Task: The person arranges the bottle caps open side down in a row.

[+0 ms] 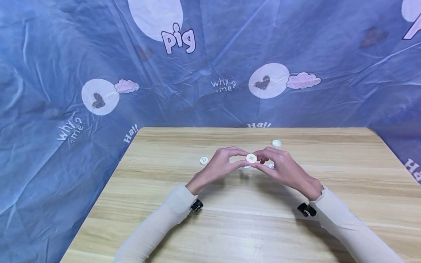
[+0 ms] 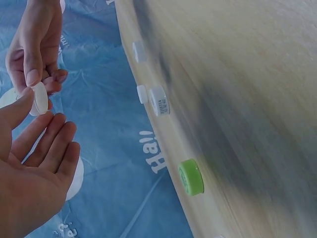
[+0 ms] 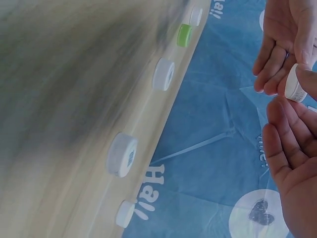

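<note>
Between my two hands, raised over the table, is a white bottle cap (image 1: pixel 251 158) with a small printed mark on its face. My left hand (image 1: pixel 221 163) pinches its left side between thumb and fingertips. From the other side, my right hand (image 1: pixel 283 167) pinches it the same way. The left wrist view shows the held cap (image 2: pixel 40 99) edge-on, with the thumbs on it; the right wrist view shows ridges along the side of the cap (image 3: pixel 294 88). Partly behind the hands lie a white cap (image 1: pixel 246 167) and another white cap (image 1: pixel 271 166).
A printed white cap (image 1: pixel 204 160) lies left of my hands on the wooden table (image 1: pixel 230 226). Farther back on the right is a white cap (image 1: pixel 276 143). A green cap (image 2: pixel 192 177) shows in the wrist views. Blue printed cloth (image 1: pixel 210 65) hangs behind the table.
</note>
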A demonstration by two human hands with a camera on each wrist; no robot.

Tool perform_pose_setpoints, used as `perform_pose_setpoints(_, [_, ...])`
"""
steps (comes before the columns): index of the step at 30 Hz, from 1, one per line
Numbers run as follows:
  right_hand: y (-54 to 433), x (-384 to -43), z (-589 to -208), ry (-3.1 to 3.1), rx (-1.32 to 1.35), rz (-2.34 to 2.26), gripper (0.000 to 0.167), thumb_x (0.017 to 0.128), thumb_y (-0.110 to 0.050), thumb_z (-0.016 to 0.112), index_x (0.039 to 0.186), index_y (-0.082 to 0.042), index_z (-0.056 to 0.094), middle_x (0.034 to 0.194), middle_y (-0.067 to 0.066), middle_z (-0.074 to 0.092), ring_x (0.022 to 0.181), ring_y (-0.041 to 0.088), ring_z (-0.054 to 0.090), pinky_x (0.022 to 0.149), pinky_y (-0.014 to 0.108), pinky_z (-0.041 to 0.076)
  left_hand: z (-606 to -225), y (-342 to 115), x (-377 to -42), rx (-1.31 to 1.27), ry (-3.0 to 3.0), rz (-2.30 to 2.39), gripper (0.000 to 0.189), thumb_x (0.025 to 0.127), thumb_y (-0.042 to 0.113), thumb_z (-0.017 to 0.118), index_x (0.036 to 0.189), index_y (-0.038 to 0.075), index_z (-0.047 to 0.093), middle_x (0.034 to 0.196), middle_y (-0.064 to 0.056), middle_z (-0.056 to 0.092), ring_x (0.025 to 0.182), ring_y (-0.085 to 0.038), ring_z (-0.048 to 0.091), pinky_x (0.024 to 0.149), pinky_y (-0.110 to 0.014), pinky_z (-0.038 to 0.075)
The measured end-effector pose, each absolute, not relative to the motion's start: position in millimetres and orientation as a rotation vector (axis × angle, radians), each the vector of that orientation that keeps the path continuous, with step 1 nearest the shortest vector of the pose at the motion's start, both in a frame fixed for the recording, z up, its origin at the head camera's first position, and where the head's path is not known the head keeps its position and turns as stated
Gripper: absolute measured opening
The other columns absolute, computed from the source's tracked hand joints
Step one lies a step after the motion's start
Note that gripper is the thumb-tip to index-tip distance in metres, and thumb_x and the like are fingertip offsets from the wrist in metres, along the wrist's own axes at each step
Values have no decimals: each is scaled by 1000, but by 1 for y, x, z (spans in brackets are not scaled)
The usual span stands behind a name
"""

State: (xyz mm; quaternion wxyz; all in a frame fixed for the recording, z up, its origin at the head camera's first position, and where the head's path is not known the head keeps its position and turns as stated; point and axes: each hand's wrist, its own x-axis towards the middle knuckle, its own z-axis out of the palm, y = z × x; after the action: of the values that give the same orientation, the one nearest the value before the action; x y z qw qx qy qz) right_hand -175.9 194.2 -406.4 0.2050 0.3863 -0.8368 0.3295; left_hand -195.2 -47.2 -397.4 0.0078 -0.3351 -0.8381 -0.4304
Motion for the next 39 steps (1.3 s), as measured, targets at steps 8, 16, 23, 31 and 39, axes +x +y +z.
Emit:
perform_pose_setpoints(8, [206,-171,-412,-2352,1042,857,31,82,-5,87,111,-8,77,96,-6,74,80,6,66,68,28,58,-402,-33,-201,-1171,-2557,-1291,28,94,22,80,117,7,78,116,-4,76,113,-11,69,101,-20,49])
perform_pose_setpoints(16, [233,-170,-411,-2405,988,815,33,81,0,86,111,-11,77,93,-10,72,79,3,64,67,19,53,-402,0,-212,-1257,-2591,-1159,28,94,22,80,117,7,77,115,-3,77,111,-9,69,99,-17,49])
perform_pose_setpoints(23, [260,-172,-413,-2496,945,756,28,82,-2,86,108,-9,78,89,-10,73,77,2,64,63,27,58,-402,37,-216,-1260,-2725,-829,28,97,30,77,118,12,78,118,1,76,111,-9,69,95,-10,45])
perform_pose_setpoints(31, [286,-179,-424,-2549,972,658,27,76,5,87,101,1,77,81,-5,72,71,1,62,59,26,57,-414,76,-218,-1238,-2864,-616,25,99,35,74,116,17,79,116,11,75,94,1,62,79,-9,46])
perform_pose_setpoints(39, [299,-183,-431,-2600,993,577,23,74,7,87,94,4,77,78,0,71,67,4,60,57,26,55,-423,103,-218,-1216,-2913,-356,20,99,37,73,89,20,74,80,13,61,69,-1,55,62,-16,48])
